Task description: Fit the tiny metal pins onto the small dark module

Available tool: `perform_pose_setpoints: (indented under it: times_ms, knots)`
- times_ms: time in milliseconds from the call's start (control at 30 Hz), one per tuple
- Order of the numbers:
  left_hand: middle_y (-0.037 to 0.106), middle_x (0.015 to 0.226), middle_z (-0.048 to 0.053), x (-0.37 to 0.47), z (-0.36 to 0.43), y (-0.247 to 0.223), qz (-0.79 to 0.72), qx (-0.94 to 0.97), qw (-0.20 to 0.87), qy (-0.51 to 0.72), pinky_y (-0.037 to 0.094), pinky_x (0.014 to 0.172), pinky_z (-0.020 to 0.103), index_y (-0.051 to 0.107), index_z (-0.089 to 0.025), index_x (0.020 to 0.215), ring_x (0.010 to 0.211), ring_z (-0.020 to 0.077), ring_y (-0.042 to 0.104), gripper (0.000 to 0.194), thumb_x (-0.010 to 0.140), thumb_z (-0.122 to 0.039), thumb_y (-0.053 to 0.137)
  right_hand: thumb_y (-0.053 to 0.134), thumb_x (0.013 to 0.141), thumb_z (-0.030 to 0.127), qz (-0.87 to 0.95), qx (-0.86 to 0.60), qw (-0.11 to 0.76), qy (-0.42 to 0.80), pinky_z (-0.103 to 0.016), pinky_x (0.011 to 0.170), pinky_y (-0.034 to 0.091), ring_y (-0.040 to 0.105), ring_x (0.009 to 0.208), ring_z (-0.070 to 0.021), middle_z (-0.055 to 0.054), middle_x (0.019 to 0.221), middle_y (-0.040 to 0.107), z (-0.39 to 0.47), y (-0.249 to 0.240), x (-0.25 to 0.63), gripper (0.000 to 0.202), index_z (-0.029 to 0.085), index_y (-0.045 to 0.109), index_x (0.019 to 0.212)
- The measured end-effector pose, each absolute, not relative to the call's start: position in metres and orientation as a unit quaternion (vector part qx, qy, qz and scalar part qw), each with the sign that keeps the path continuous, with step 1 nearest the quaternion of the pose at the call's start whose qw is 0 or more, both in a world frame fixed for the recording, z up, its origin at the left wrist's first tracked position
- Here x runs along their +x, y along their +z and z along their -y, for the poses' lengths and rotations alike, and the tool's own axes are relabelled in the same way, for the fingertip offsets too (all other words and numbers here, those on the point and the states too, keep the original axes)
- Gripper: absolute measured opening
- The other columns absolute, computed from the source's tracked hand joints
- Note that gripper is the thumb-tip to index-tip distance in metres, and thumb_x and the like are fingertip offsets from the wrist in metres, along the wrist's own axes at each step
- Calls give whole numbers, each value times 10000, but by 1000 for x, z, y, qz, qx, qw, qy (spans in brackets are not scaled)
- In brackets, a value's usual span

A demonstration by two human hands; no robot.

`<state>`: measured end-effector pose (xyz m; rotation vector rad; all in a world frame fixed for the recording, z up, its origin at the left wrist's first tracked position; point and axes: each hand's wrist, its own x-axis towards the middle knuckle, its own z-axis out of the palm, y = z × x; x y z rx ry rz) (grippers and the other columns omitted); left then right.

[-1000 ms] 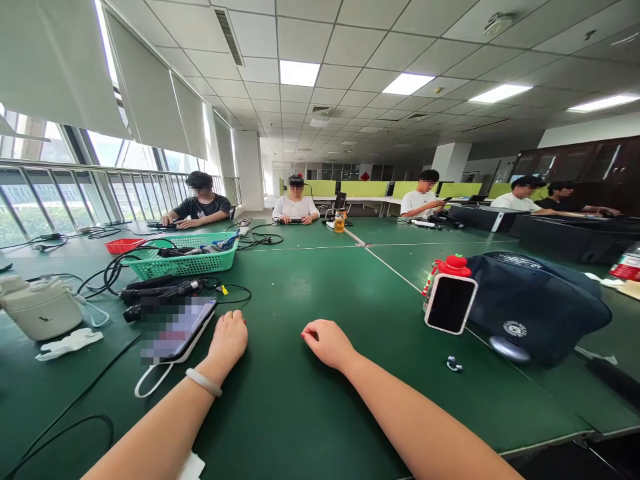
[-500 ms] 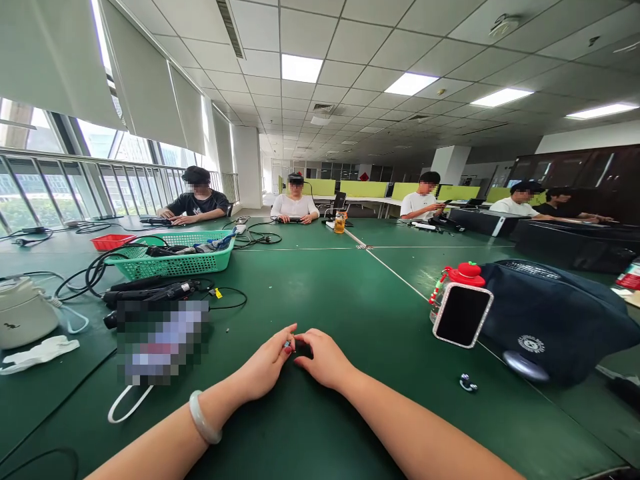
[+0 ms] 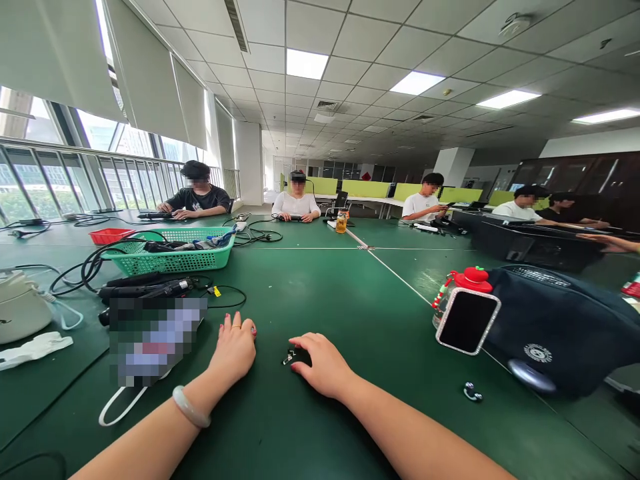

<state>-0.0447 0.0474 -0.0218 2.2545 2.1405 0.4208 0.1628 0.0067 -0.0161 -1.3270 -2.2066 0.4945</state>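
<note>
Over the green table (image 3: 320,293), my right hand (image 3: 320,363) pinches a small black object (image 3: 289,358) with silvery marks between thumb and fingers, low at the table's middle. My left hand (image 3: 235,348) is to its left, palm down, fingers curled with the fingertips partly hidden; whether it holds anything cannot be made out. A purple pouch (image 3: 163,343), partly blurred, with a white strap lies just left of my left hand. A pair of dark, shiny earpieces (image 3: 473,392) rests on the table to the right of my right hand.
At left are a green basket (image 3: 175,263) of cables, a red tray (image 3: 111,236), black tools (image 3: 145,290) and a white cloth (image 3: 37,350). A phone (image 3: 469,321) leans by a red-capped bottle (image 3: 471,279) and a navy bag (image 3: 565,327) at right. Several people sit around.
My hands were together at the centre; my left hand has moved left, away from my right. The small black object now shows in my right fingers. A person's arm has appeared at the right edge.
</note>
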Motion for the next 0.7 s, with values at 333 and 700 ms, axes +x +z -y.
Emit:
perform_pose_setpoints:
  times_ms: [333, 700]
  knots:
    - [412, 1340, 144, -26, -28, -17, -568, 810, 88, 115, 253, 1039, 419, 488, -171, 902, 1321, 260, 216, 252, 880, -249, 248, 594, 757, 288, 824, -478, 247, 179, -282, 915, 366, 493, 1003, -180, -25, 1045, 582, -7, -16, 163, 303, 232, 605, 1054]
    - [375, 1334, 242, -62, -61, -20, -673, 733, 38, 94, 264, 1018, 437, 503, -112, 924, 1297, 297, 269, 279, 875, -213, 248, 575, 764, 294, 824, -476, 245, 185, -296, 896, 380, 494, 994, -189, -29, 1043, 578, -6, -13, 165, 301, 242, 601, 1059]
